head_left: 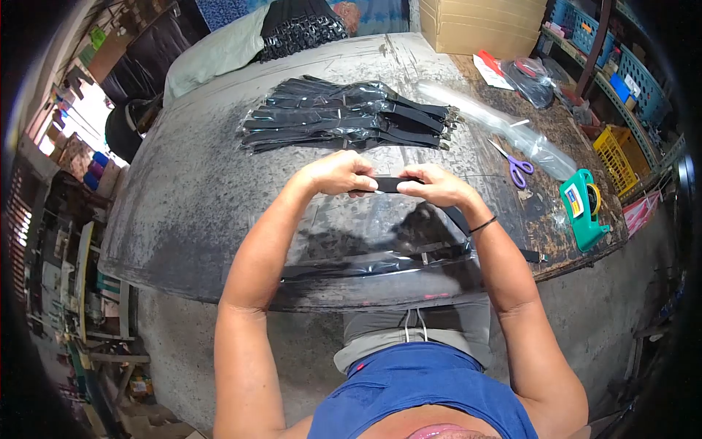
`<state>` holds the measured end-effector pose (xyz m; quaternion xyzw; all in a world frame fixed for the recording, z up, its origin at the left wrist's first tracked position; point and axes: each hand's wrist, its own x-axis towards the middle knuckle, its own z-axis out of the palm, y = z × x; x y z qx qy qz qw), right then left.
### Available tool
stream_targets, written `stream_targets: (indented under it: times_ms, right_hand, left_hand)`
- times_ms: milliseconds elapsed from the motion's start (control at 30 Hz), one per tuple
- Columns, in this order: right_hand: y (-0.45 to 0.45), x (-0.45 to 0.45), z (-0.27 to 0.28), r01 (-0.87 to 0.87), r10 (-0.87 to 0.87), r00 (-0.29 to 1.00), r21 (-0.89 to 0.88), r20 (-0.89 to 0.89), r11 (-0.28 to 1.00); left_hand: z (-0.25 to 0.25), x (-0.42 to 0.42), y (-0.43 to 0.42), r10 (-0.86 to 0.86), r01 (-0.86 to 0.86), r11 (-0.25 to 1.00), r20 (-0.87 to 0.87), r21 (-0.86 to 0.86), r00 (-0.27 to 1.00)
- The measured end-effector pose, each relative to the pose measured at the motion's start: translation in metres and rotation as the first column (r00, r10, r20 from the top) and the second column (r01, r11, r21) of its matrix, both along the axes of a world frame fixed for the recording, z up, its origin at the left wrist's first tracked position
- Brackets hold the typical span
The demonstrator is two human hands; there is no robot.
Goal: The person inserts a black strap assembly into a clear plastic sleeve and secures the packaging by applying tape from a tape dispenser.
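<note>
Both of my hands grip one short black strap [388, 184] above the worn table [183, 183]. My left hand [342, 174] is closed on its left end, my right hand [433, 184] on its right end, thumbs toward each other. Just beyond them lies a pile of black straps [329, 117] in clear plastic, with metal clips at the right. Nearer my body, another black strap in clear plastic [365, 266] stretches along the table's front edge, partly under my right forearm.
At the right are purple scissors [520, 170], a green tape dispenser [583, 212] and a roll of clear plastic [504, 124]. Farther back stand a cardboard box [486, 28] and a heap of black straps [301, 33]. A yellow basket [616, 162] is beyond the right edge.
</note>
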<state>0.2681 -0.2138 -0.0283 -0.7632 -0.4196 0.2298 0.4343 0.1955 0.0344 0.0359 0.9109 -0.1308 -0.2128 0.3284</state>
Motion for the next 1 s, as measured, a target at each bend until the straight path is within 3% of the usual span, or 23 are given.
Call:
stream_targets:
  times_ms: [200,333,433,600,800,900,1000]
  right_hand:
    - [-0.004,0.009,-0.011,0.016,-0.016,0.999,0.0,-0.045,1.0]
    - [0.005,0.008,-0.014,-0.037,0.037,0.998,0.014,0.051,0.999]
    - [-0.007,0.015,-0.019,-0.012,0.009,0.997,-0.041,-0.074,0.999]
    - [-0.011,0.023,-0.038,-0.002,0.0,0.999,-0.061,-0.043,0.998]
    - [-0.012,0.016,-0.041,-0.019,0.011,0.974,-0.034,-0.225,0.999]
    - [-0.028,0.021,-0.049,0.011,-0.022,0.989,-0.073,-0.147,0.997]
    - [-0.03,0.018,-0.054,0.056,-0.055,0.975,-0.003,-0.213,0.998]
  left_hand:
    - [-0.009,0.013,-0.001,-0.004,0.003,1.0,-0.043,-0.026,0.999]
    - [-0.016,0.021,-0.006,-0.021,0.018,0.999,-0.062,-0.045,0.998]
    - [-0.019,0.022,0.001,-0.011,0.01,1.0,-0.088,-0.015,0.996]
    - [-0.038,0.033,0.001,-0.059,0.058,0.998,-0.086,-0.017,0.995]
    - [-0.056,0.041,-0.021,-0.107,0.105,0.994,-0.071,-0.027,0.992]
    - [-0.073,0.047,-0.02,-0.098,0.094,0.993,-0.053,-0.064,0.994]
    - [-0.08,0.05,-0.019,-0.082,0.067,0.992,-0.14,-0.102,0.987]
